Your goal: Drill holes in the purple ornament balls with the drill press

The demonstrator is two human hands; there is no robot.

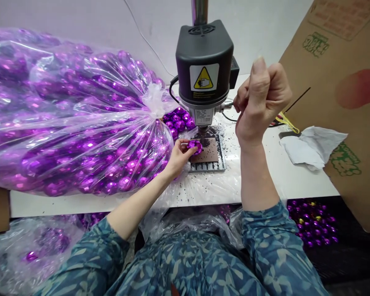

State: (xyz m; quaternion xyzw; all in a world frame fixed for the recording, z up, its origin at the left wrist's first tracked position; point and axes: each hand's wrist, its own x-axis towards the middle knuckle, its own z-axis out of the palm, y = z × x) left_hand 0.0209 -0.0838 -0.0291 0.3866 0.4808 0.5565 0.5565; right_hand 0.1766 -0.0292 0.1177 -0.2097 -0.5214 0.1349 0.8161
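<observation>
My left hand (181, 155) pinches a shiny purple faceted ball (195, 147) over the base plate (214, 166) of a bench drill press. A flat brown board (210, 151) lies on that plate, strewn with dark chips. Above it hangs the black motor head (204, 57) with a yellow warning label; the bit's tip is too small to make out. Raised at the machine's right side, my right hand (262, 98) is closed around the feed lever (230, 105), most of which is hidden by my fingers.
A big clear bag (80, 123) of purple balls, gathered at its neck, fills the table's left. Loose purple balls (179, 121) lie behind the plate. To the right are crumpled white paper (311, 146), yellow-handled scissors (288, 122) and a cardboard box (342, 82). More balls (314, 224) sit below the table.
</observation>
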